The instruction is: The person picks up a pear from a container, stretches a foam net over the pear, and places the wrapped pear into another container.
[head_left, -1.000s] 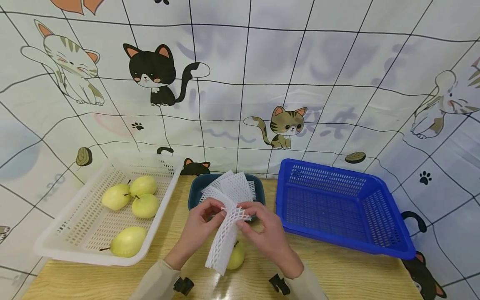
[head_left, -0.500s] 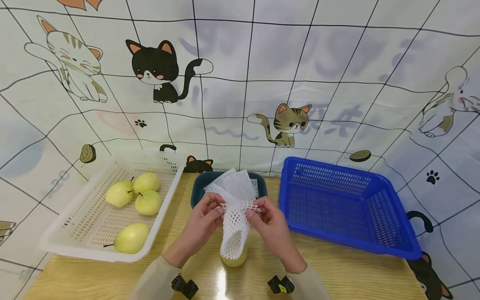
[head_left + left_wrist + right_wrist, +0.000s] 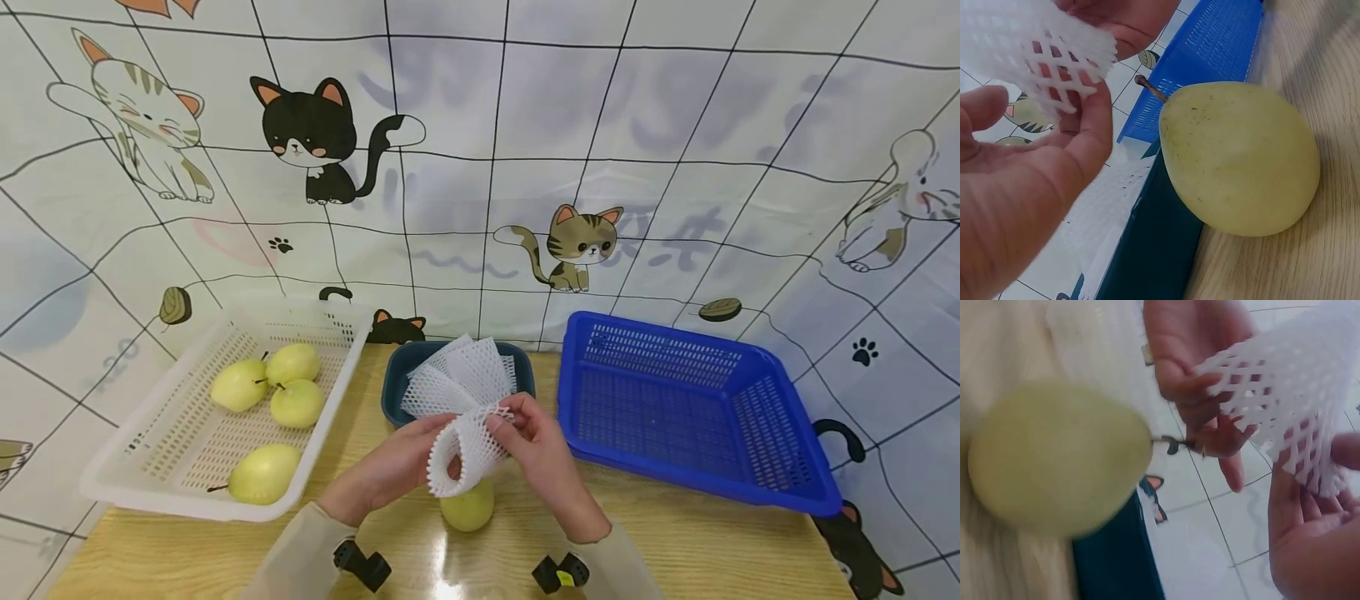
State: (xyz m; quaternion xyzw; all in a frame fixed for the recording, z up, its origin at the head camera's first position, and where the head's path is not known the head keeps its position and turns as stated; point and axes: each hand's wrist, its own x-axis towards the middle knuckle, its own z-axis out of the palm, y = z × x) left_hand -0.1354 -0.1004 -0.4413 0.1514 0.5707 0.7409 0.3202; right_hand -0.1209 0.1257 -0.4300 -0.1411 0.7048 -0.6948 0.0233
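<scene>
A white foam net sleeve [image 3: 471, 446] is held up in front of me, its round mouth facing down toward the front. My right hand [image 3: 536, 446] pinches its far edge between thumb and fingers. My left hand [image 3: 401, 458] rests its fingers against the sleeve; in the left wrist view its thumb [image 3: 985, 109] stands apart from the mesh. Under the sleeve a yellow-green pear [image 3: 468, 507] sits on the table, its upper part hidden in the head view. The wrist views show the pear's brown stem [image 3: 1149, 87] and its side, uncovered.
At the left, a white basket [image 3: 187, 510] holds several pears [image 3: 264, 475]. A dark teal tray [image 3: 395, 392] with more foam nets [image 3: 450, 379] stands behind my hands. To the right is a blue basket [image 3: 652, 417]. A cat-patterned sheet [image 3: 480, 167] hangs behind.
The sleeve's mouth has swung upward and rounded open, uncovering more of the pear. My left hand has shifted from pinching the upper edge to lying along the sleeve's left side.
</scene>
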